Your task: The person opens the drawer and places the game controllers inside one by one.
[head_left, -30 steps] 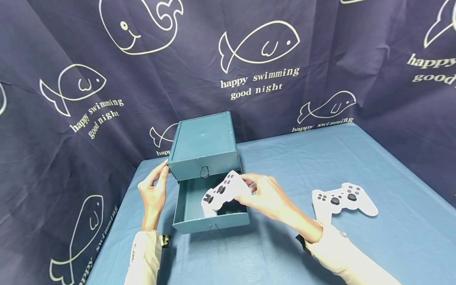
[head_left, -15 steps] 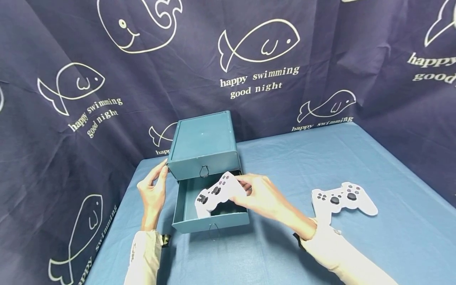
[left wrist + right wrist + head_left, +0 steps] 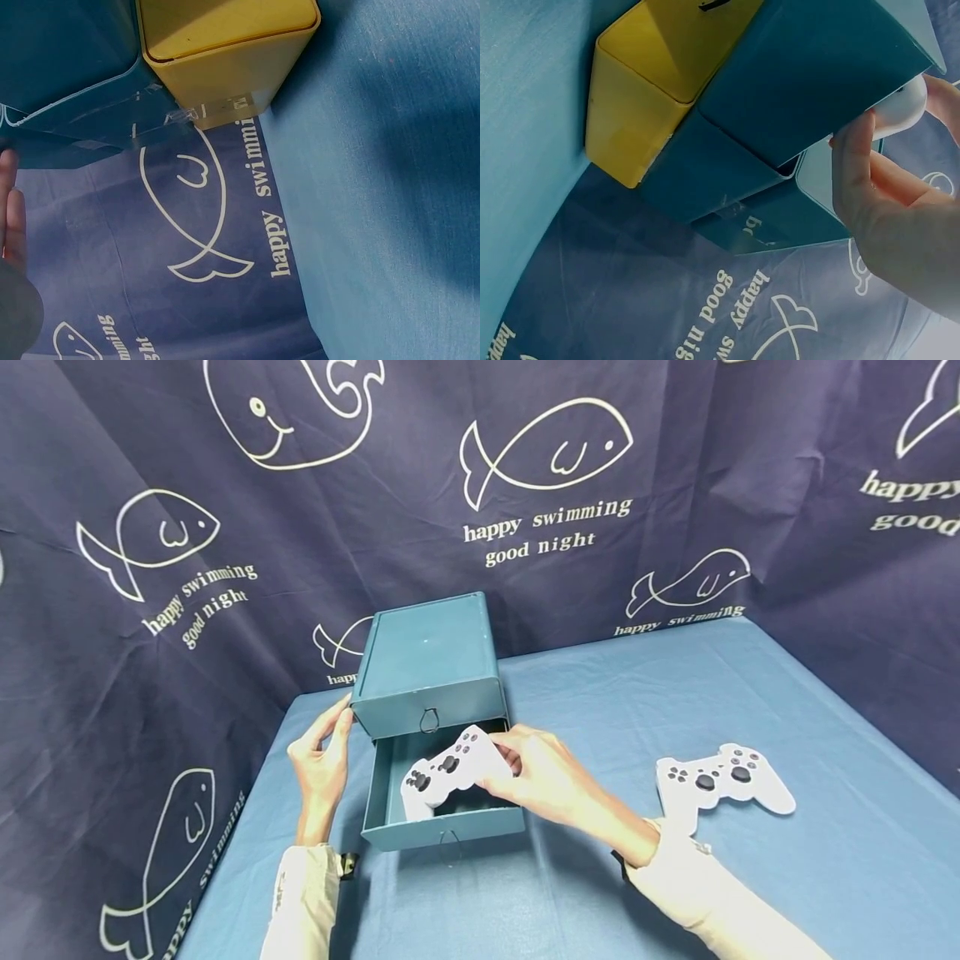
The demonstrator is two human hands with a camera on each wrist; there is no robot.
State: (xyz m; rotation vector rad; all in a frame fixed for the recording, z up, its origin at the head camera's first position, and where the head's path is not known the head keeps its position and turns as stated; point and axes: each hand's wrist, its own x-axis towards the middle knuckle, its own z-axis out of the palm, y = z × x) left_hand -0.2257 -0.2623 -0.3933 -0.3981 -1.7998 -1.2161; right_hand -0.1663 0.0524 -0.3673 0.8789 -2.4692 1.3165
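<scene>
My right hand (image 3: 543, 772) pinches a white game controller (image 3: 457, 768) by one grip and holds it tilted over the pulled-out teal drawer (image 3: 405, 835). Its other grip dips inside the drawer's walls. In the right wrist view, only a white rounded end of that controller (image 3: 904, 105) shows past the drawer's edge, between thumb and fingers. With thumb and fingertips, my left hand (image 3: 321, 768) touches the left front corner of the closed upper teal drawer unit (image 3: 427, 647). A second white controller (image 3: 723, 781) lies on the blue cloth at the right.
Below the teal drawers is a yellow drawer (image 3: 225, 67), which the wrist views show and the head view hides. Wire loop pulls, such as the upper one (image 3: 429, 721), hang on the fronts. A dark blue printed curtain (image 3: 555, 568) stands close behind and at the sides.
My right hand has carried the controller left and slightly down, further over the drawer. The left hand stays at the corner of the unit, and the second controller lies where it was.
</scene>
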